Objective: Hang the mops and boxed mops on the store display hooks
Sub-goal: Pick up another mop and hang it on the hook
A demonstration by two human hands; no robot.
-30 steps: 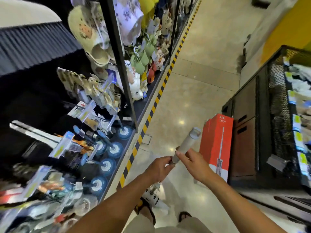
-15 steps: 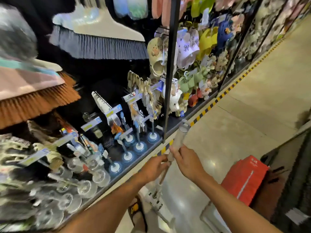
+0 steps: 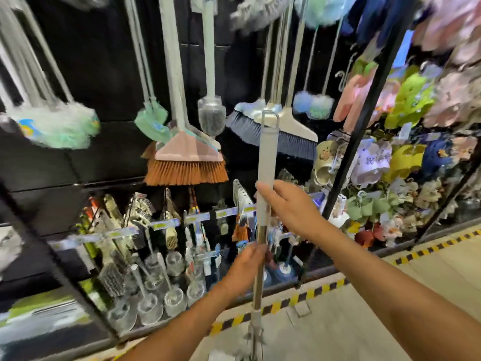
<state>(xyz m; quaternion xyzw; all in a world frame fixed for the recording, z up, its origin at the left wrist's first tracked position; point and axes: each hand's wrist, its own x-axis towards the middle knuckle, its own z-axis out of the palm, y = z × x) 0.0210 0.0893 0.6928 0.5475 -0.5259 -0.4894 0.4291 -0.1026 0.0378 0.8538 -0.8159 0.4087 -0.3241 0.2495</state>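
The mop [image 3: 265, 162] is gripped by the right hand [image 3: 289, 204] above the left hand [image 3: 244, 267]; the dark-bristled broom [image 3: 291, 142] could be struck if lifted carelessly.

Qty: 1 mop [image 3: 266, 152], 2 hands [image 3: 244, 269] [image 3: 289, 207], 2 brooms [image 3: 186, 162] [image 3: 295, 142].

The mop [image 3: 266, 162] has a pale grey grip above a shiny silver shaft. The pink-headed broom [image 3: 185, 155] carries orange-brown bristles and the white-headed broom [image 3: 296, 126] dark navy ones, both against the black display panel [image 3: 99, 74]. The floor tape [image 3: 286, 303] is striped yellow and black.
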